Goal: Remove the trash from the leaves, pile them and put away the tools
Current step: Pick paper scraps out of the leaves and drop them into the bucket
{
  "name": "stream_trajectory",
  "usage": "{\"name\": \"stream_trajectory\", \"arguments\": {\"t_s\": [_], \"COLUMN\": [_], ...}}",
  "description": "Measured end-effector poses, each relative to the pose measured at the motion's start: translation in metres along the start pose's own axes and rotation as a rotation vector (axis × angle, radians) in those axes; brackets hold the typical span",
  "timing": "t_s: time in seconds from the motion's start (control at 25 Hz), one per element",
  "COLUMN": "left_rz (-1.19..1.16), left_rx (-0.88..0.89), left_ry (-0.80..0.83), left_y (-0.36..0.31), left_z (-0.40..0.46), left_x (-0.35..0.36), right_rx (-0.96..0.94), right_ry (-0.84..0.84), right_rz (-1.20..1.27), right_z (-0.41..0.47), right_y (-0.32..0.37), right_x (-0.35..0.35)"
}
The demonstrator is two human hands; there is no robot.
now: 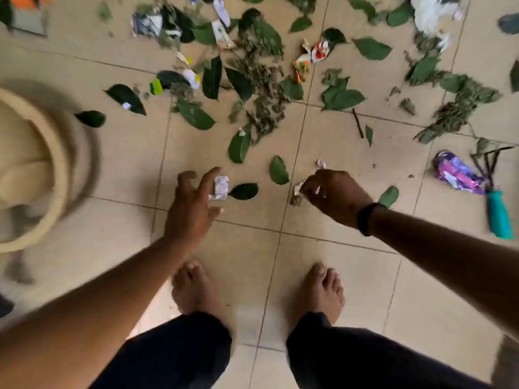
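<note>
i see two hands low over the tiled floor (351, 270), with two bare feet below them. my left hand (193, 203) is spread, fingers loosely apart and holding nothing, its fingertips just beside one crumpled white paper scrap (220, 188) that lies on the tile, touching a dark leaf (243, 191). my right hand (334, 193) has its fingers curled and pinches a second small paper scrap (299, 189) at its tips; a black band (365, 219) sits on that wrist. a third tiny white scrap (321, 163) lies just beyond the right hand.

the scattered leaves (252, 88) spread across the far half of the floor, too many and too blurred for me to count, mixed with clumps of dried foliage. among them i count roughly six more bits of trash, including a red and white wrapper (318, 51) and a small green piece (156, 87). on the right, one purple wrapper (456, 174) lies touching one hand rake with a teal handle (497, 217). at the left edge stands one round tan basket (42, 164), blurred, well apart from the leaves.
</note>
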State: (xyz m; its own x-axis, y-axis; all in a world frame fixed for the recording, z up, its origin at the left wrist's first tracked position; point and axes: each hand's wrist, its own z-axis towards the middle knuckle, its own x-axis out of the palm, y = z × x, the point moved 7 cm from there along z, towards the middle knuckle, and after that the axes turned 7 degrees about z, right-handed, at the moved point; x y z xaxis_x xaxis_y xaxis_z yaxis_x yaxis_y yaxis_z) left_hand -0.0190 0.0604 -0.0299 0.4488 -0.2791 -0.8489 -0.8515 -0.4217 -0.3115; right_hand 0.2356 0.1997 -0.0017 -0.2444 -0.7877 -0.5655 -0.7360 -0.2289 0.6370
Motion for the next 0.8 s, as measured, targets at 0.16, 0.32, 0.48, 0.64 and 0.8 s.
{"name": "stream_trajectory", "arguments": {"t_s": [0.16,0.32,0.48,0.64,0.8], "left_rz": [0.148,0.249,0.448,0.525,0.402], "left_rx": [0.453,0.768,0.907,0.922,0.871], "left_ry": [0.144,0.357,0.482,0.434,0.401], "left_y": [-0.001,-0.032,-0.074,-0.122,-0.144], "left_z": [0.060,0.101,0.132,0.141,0.135], "left_x": [0.017,0.018,0.026,-0.003,-0.023], "right_rx": [-0.054,-0.236,-0.409,-0.392,-0.289], "right_ry": [-0.007,-0.019,-0.122,-0.189,-0.354], "right_rz": [-0.162,-0.210,-0.302,-0.288,-0.129], "right_z": [0.014,0.027,0.038,0.046,0.030], "right_y": [-0.058,-0.061,-0.051,-0.049,-0.065], "right_x": [0.005,0.021,0.020,0.007,-0.006]}}
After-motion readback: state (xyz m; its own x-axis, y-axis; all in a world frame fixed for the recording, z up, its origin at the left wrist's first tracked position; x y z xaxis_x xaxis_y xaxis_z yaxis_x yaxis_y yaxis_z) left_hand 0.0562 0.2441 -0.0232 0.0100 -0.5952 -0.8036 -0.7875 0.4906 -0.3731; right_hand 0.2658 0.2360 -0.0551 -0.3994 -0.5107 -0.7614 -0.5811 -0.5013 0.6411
